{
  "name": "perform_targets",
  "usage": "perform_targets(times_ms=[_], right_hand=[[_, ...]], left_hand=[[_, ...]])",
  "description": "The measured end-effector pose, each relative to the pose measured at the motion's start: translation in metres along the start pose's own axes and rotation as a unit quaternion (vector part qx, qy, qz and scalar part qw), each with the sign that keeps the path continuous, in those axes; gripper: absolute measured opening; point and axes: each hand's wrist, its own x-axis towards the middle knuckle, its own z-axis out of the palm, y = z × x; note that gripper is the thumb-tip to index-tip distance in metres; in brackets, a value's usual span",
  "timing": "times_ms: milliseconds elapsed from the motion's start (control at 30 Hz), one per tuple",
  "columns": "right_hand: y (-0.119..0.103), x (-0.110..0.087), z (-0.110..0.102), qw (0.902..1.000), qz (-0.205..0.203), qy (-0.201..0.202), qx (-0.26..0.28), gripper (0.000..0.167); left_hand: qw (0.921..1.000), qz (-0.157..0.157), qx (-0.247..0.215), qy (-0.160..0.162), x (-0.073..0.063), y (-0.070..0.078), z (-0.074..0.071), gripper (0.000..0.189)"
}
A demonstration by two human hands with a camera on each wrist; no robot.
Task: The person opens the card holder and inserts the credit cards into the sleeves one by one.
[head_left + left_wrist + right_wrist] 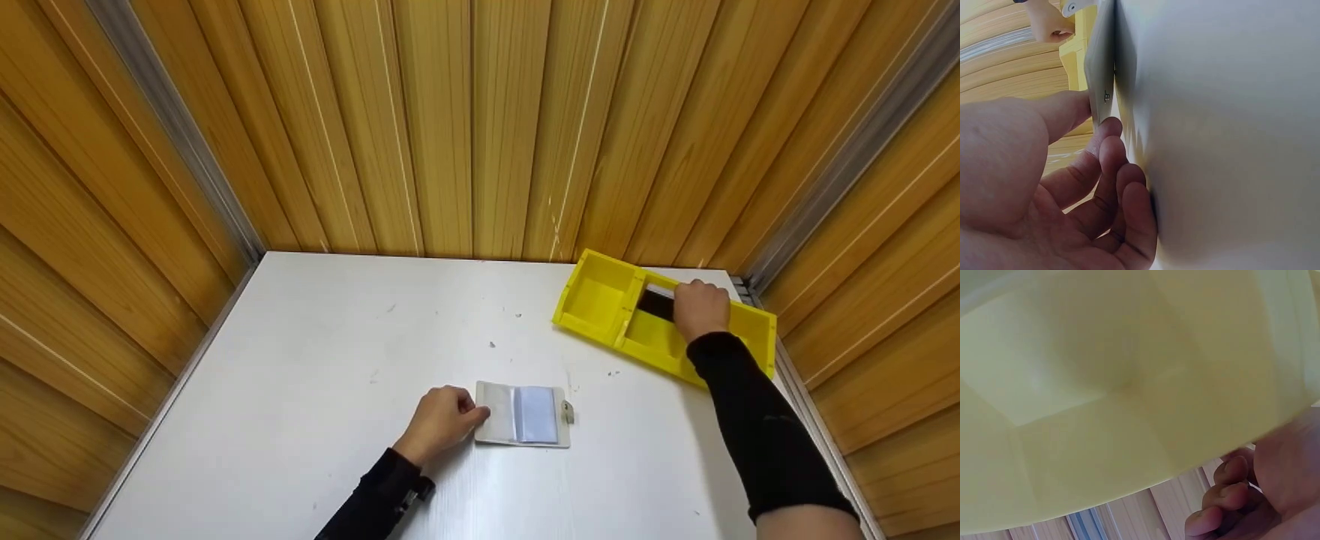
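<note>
A small cream card holder [498,416] lies opened flat on the white table, clear sleeves inside and a snap tab on its right side. My left hand [441,421] pinches its left edge between thumb and index finger; the left wrist view shows the cover [1099,67] edge-on between them, the other fingers curled against the table. Over the middle of a yellow bin [592,330], my right hand [702,306] reaches down with curled fingers. Right beside it in the bin is a flat dark item [656,304] with a pale edge. I cannot tell whether the right hand grips it.
The divided yellow bin stands slanted at the table's back right corner, close to the wood-patterned wall [510,135]. Similar panels [885,315] rise on both sides. A few small dark specks [492,345] dot the white tabletop [322,337].
</note>
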Motion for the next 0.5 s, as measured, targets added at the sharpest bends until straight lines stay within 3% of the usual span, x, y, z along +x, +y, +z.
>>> perform_targets(times_ms=[500], right_hand=[[0.0047,0.0029,-0.0011,0.9994,0.001,-0.003,0.035,0.023]], left_hand=[[1.0,-0.008,-0.003,0.0,0.0003,0.0006,0.0003,0.031]])
